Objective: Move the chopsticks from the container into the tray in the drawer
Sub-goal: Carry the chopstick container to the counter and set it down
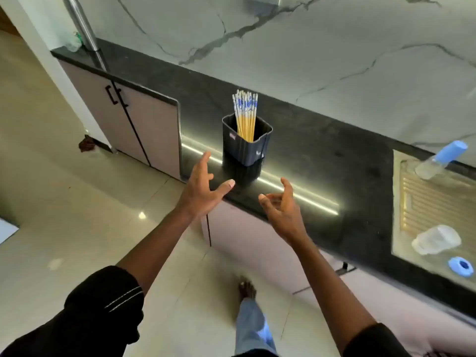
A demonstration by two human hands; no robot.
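Observation:
A black ribbed container (246, 145) stands upright on the dark countertop (322, 161). Several yellow chopsticks (246, 114) with blue-and-white tops stick out of it. My left hand (202, 188) hovers just left of and below the container, fingers spread, holding nothing. My right hand (282, 207) is raised near the counter's front edge, below and right of the container, fingers curled apart and empty. Neither hand touches the container. The drawer front (247, 233) under the counter is shut, so no tray shows.
A sink (435, 210) sits at the right with a clear bottle with a blue cap (440, 161), a clear plastic cup (435, 239) and a blue ring (460, 266). Cabinet doors (134, 124) with black handles are at left. A marble wall backs the counter. My foot (247, 287) is on the tiled floor.

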